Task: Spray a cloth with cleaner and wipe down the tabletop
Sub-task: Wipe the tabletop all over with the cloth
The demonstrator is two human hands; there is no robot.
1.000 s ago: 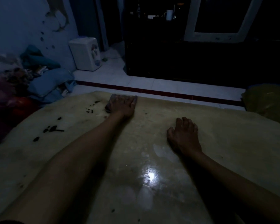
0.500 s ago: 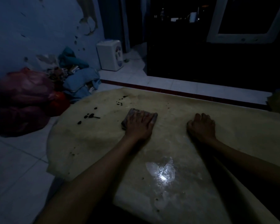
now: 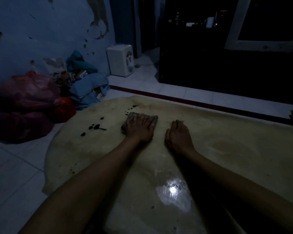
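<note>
1. Pressing the cloth [image 3: 127, 123] flat under my left hand [image 3: 139, 128], I keep my fingers straight and spread over it, not curled round it; I think the flat palm gives even weight for wiping, and only the left edge of the cloth shows from under the hand.
2. The cloth lies on the far left part of the tabletop [image 3: 227, 149], just beside the dark spots [image 3: 96, 127]; I judge these spots are the dirt to reach next, so the hand is placed close to them.
3. My right hand [image 3: 178, 136] rests on the tabletop near the left one, its fingers loosely bent under and holding nothing; it seems to be there to steady my body while I lean forward.
4. The cloth looks grey, thick and folded into a small pad; the light is too weak to tell if it is wet.
5. The tabletop is pale yellow, with a rounded corner at the left; near me a wet patch [image 3: 172, 191] shines, so the surface is smooth and glossy there, and farther away it looks dull.
6. I see no cleaner bottle in view.
</note>
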